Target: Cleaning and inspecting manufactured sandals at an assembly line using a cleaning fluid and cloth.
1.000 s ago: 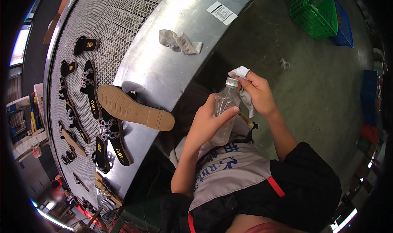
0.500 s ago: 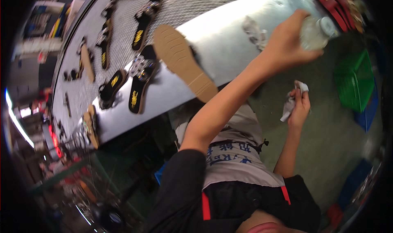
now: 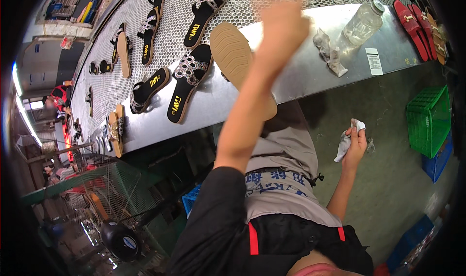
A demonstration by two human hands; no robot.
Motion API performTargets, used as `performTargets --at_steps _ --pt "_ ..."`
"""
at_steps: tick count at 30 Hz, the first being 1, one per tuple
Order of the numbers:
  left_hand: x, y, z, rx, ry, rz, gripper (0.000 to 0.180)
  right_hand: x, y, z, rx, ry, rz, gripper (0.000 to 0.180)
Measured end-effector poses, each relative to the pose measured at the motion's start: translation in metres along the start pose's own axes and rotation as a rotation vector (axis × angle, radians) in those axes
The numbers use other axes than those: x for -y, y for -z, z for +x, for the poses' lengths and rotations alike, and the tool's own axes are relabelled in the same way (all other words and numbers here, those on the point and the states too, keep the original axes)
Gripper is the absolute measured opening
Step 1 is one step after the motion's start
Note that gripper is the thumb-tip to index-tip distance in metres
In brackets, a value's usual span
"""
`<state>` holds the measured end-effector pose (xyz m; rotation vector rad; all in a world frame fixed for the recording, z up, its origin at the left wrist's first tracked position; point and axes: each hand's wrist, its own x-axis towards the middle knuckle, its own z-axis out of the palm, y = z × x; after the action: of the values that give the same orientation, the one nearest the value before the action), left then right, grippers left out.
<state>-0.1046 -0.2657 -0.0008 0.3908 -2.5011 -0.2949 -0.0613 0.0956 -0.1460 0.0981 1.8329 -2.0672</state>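
My left hand (image 3: 284, 33) is raised over the metal table (image 3: 194, 103), blurred, with its fingers smeared by motion. Beneath that forearm a slide sandal lies with its tan sole (image 3: 229, 50) up, partly hidden. To the hand's right stand a clear bottle (image 3: 361, 26) of liquid with a pale cap and, beside it, a crumpled whitish cloth (image 3: 328, 52). Low at the right, off the table, my right hand (image 3: 355, 147) grips a white cloth (image 3: 343, 145). Just left of the upturned sole are a black slide sandal (image 3: 187, 77) with a jewelled strap and another sandal (image 3: 148, 87).
More jewelled sandals (image 3: 204, 16) sit on the perforated belt (image 3: 242, 6). Red sandals (image 3: 412, 28) and a white label (image 3: 374, 61) are on the table's right part. Green (image 3: 427, 120) and blue crates (image 3: 439, 162) stand on the floor. A fan (image 3: 121, 239) is at lower left.
The bottle, earlier in my left hand, now stands on the table. My left hand has moved left, away from it. My right hand still holds its cloth, slightly lower in view.
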Motion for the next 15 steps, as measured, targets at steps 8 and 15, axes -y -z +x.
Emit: performTargets --at_steps 8,15 --pt "0.105 0.053 -0.059 0.175 0.537 0.109 0.059 0.009 -0.053 -0.015 0.217 -0.013 -0.051 0.026" --pt "0.083 0.096 -0.128 -0.087 0.66 -1.402 0.049 0.065 -0.13 -0.076 0.551 0.216 -0.251 0.025"
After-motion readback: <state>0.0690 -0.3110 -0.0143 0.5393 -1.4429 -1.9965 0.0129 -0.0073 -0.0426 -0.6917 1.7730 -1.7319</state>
